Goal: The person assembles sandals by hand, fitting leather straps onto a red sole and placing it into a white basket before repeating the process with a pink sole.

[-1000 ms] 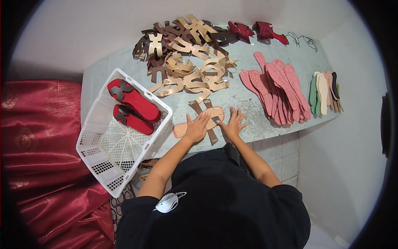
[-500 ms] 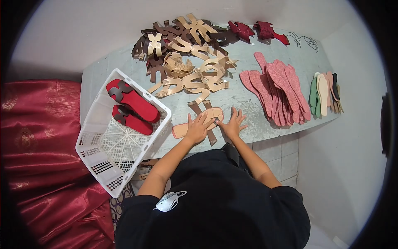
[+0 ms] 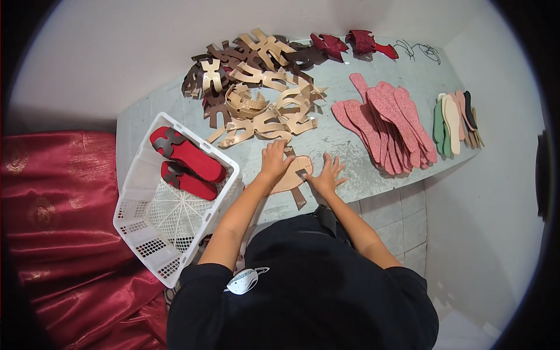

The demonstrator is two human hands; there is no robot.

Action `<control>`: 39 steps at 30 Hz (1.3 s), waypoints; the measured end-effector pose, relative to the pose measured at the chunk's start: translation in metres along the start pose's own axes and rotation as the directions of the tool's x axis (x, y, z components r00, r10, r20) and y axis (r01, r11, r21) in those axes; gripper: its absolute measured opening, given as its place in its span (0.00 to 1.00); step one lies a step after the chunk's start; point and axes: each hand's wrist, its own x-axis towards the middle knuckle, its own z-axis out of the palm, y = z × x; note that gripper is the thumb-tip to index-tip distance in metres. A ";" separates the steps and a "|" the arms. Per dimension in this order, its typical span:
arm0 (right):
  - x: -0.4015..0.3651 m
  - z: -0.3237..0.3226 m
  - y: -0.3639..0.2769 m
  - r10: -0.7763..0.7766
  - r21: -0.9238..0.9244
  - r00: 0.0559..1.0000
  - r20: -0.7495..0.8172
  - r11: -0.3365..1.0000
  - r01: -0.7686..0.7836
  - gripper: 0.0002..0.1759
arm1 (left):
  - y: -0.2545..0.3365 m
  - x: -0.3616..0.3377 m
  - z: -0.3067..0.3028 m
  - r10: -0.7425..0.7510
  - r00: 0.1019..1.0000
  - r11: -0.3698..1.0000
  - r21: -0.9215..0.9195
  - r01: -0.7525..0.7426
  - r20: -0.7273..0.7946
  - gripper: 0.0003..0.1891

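A tan insole (image 3: pixel 299 167) with a reddish edge lies near the table's front edge, across a brown slipper upper (image 3: pixel 299 198) whose strap ends stick out from under it. My left hand (image 3: pixel 276 161) covers the left part of the insole, its fingers bent together over the upper's far strap end. Under that palm, part of the insole is hidden. At the insole's right edge, my right hand (image 3: pixel 326 178) has its fingers spread, with the thumb against a small dark strap end folded onto the insole.
A white plastic basket (image 3: pixel 165 275) at left holds red slippers (image 3: pixel 195 157). Tan and brown uppers (image 3: pixel 262 125) are heaped behind my hands. Pink soles (image 3: pixel 388 128) lie at right, beside coloured insoles (image 3: pixel 452 122). Dark red uppers (image 3: pixel 361 44) and black cord (image 3: pixel 430 53) sit at the back.
My left hand has shifted up and left, from lying spread on the insole to bending over the far strap end. My right hand stays at the small dark strap end. The view has shifted slightly.
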 end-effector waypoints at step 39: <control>0.000 0.005 0.003 -0.005 0.007 1.000 -0.026 1.000 0.005 0.56 | 0.011 -0.024 0.020 0.125 0.992 0.915 -0.390 -0.103 0.031 0.08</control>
